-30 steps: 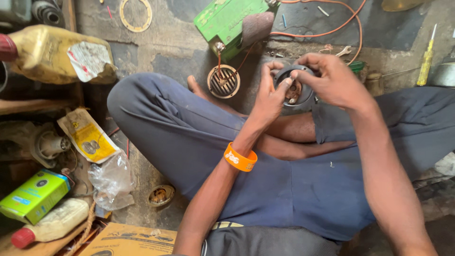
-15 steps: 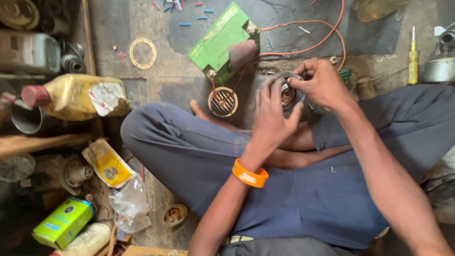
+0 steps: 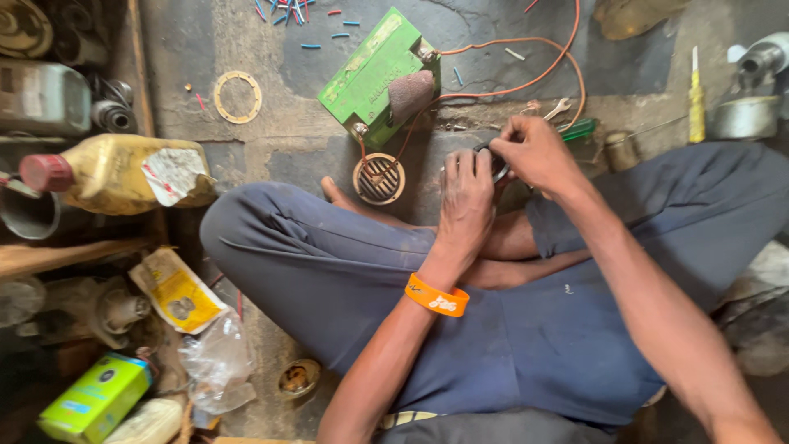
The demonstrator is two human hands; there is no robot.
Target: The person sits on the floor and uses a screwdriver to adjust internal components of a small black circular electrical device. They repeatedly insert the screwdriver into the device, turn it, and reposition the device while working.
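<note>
Head view: the person sits cross-legged on the floor point(image 3: 271, 156), and both hands meet just above the crossed legs, right of the frame's centre. The left hand point(image 3: 464, 201) lies flat over a small dark round part point(image 3: 496, 162), fingers stretched along it as if to steady it against the lap. The right hand point(image 3: 534, 152) curls around the part's far edge from above, fingers pinched on its rim. Most of the part is hidden beneath the two hands, so its make cannot be told. An orange wristband point(image 3: 436, 296) sits on the left wrist.

Just left of the hands, a round grilled horn point(image 3: 379, 178) rests on the floor by the bare foot, joined by thin orange wires point(image 3: 526, 82) to a green battery point(image 3: 374, 78) in the upper middle, close enough for the leads to reach. A yellow screwdriver point(image 3: 696, 103) lies at the upper right, within reach. A yellow oil jug point(image 3: 115, 173) lies on its side at the left, a gasket ring point(image 3: 237, 96) above it, and a green box point(image 3: 94, 399) at the lower left. The knees crowd the working space.
</note>
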